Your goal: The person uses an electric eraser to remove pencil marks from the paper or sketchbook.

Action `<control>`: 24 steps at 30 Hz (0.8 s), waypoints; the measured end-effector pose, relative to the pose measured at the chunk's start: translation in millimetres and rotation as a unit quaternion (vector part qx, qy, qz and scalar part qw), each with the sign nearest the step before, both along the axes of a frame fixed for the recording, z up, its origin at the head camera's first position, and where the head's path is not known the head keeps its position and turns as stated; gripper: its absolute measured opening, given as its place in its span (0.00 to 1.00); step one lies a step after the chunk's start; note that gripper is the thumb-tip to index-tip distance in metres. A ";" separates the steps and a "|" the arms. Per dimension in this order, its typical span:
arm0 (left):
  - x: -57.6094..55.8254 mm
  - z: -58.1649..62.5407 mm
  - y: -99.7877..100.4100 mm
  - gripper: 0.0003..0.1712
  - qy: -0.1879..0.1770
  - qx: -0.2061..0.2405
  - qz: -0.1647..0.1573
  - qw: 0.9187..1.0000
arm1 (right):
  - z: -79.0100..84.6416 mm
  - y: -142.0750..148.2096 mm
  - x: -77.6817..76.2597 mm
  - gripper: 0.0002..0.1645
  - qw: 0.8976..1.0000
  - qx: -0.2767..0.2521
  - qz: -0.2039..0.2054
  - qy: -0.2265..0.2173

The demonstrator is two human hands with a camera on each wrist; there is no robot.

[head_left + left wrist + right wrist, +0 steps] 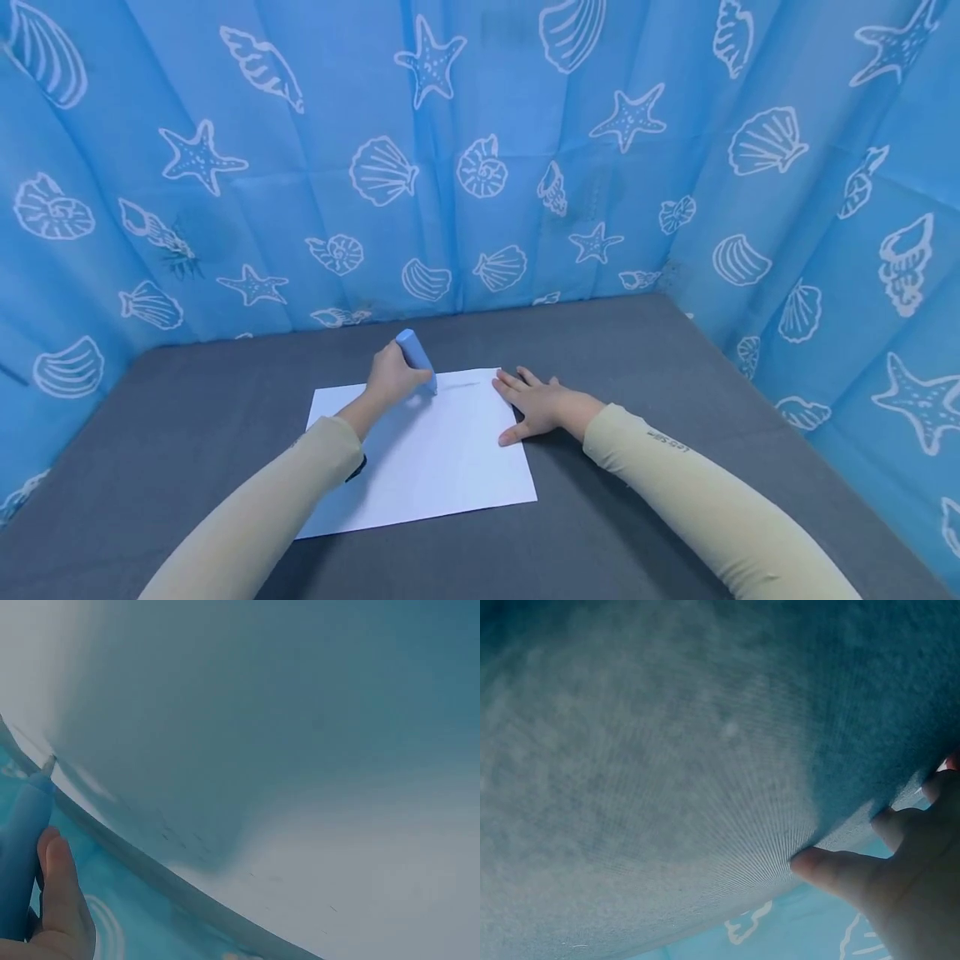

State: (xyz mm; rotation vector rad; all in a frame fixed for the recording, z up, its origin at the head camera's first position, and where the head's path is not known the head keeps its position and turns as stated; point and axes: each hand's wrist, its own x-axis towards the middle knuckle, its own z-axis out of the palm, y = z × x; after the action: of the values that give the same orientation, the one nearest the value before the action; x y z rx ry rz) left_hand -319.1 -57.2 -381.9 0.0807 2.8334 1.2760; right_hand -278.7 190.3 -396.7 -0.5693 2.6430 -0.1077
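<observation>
A white sheet of paper (450,467) lies flat on the grey cloth surface. My left hand (393,375) grips a thick blue pen (415,354) over its far edge. The pen slants, its narrow tip down at the paper. In the left wrist view, the thumb lies along the barrel of the pen (26,847), and short thin dark marks (176,838) show on the sheet. A faint grey streak (468,384) shows right of the tip. My right hand (540,406) rests with fingers spread over the paper's far right corner and right edge; nothing is held in it.
The grey cloth surface (600,350) extends on all sides of the paper. Behind it and to the right hangs a blue curtain (480,100) printed with white shells and starfish. Pale sleeves cover both forearms, and the left forearm crosses the paper's left side.
</observation>
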 end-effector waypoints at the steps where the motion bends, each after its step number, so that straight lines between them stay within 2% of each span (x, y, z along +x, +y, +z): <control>1: 0.3 -0.5 -0.2 0.33 0.000 -0.001 -0.002 1.000 | 0.2 -0.1 0.3 0.63 1.000 0.000 0.000 0.000; 4: 1.6 -1.3 0.6 0.33 0.006 0.004 0.009 1.000 | 0.0 -0.3 0.6 0.63 1.000 -0.002 0.002 -0.002; 8: 2.6 -2.6 3.5 0.33 -0.001 0.002 -0.002 1.000 | -1.6 -0.2 0.5 0.64 1.000 0.008 0.001 -0.006; 13: -1.5 -2.8 2.0 0.32 -0.001 0.006 0.023 1.000 | -2.1 -0.5 0.9 0.63 1.000 0.000 0.007 -0.001; 19: -1.7 -2.3 -1.3 0.37 -0.046 0.034 0.010 0.998 | -0.2 -0.9 2.8 0.63 1.000 -0.005 0.000 0.001; 24: -1.1 -4.1 -2.0 0.37 -0.075 0.084 0.045 0.993 | -0.5 0.4 2.6 0.62 1.000 -0.008 0.001 0.001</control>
State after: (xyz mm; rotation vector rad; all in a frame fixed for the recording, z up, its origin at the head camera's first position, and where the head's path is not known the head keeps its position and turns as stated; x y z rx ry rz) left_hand -320.2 -59.2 -386.0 -0.1355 2.6261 1.4699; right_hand -276.1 190.8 -397.2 -0.5788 2.6455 -0.1285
